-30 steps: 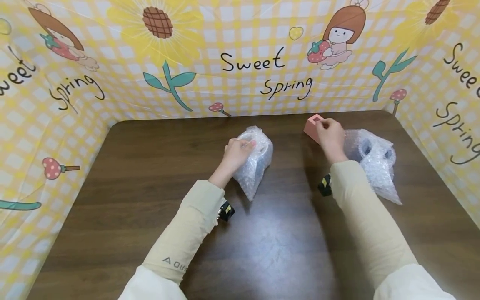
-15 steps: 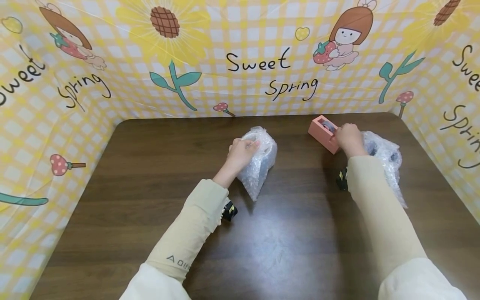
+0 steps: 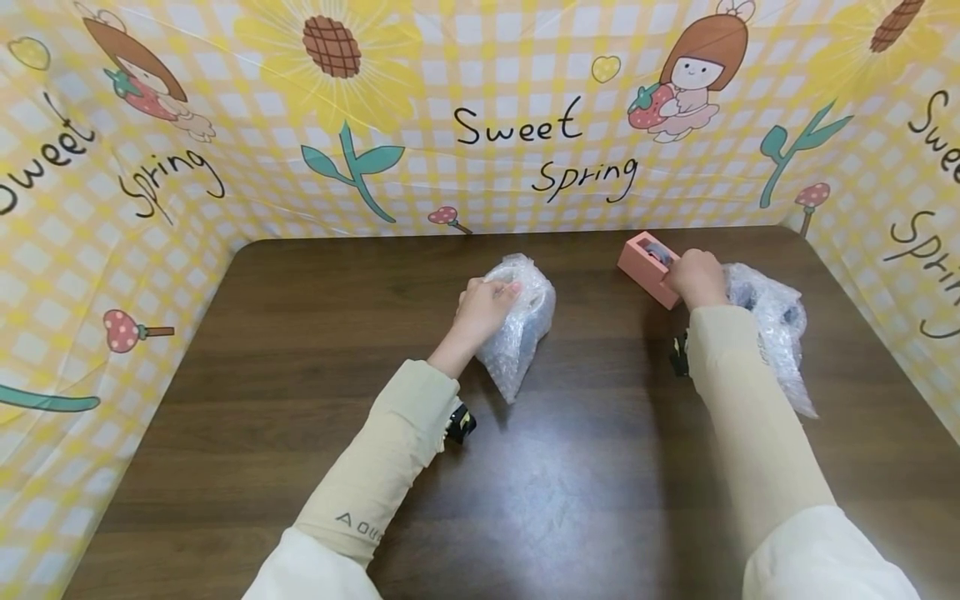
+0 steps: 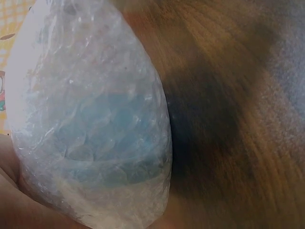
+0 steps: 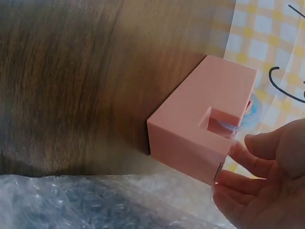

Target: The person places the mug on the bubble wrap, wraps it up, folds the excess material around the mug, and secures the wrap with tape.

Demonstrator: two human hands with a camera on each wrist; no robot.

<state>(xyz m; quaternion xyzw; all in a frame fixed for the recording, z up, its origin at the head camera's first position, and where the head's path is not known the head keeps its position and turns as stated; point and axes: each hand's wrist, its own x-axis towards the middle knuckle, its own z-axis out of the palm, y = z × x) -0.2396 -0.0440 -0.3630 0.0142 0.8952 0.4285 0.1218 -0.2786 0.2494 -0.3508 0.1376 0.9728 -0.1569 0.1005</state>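
My left hand (image 3: 483,307) grips a bubble-wrapped bundle (image 3: 519,329) near the table's middle. Something bluish shows dimly through the wrap (image 4: 109,129) in the left wrist view. At the back right stands a pink tape dispenser (image 3: 648,267) with a clear tape roll (image 5: 250,112) in it. My right hand (image 3: 697,277) is at the dispenser's near end, thumb and forefinger close together on what looks like the end of the clear tape, which barely shows. In the right wrist view, other fingertips (image 5: 224,198) lie against the end of the dispenser (image 5: 190,119).
A second bubble-wrapped item (image 3: 776,317) with round openings lies right of my right hand, partly behind the arm. The dark wooden table (image 3: 337,333) is walled by a yellow checked cloth (image 3: 420,92) at the back and sides.
My right hand has moved from the dispenser's roll opening to its near right end, uncovering the roll; over the last half second it hardly moves. The left hand keeps its hold on the bundle.
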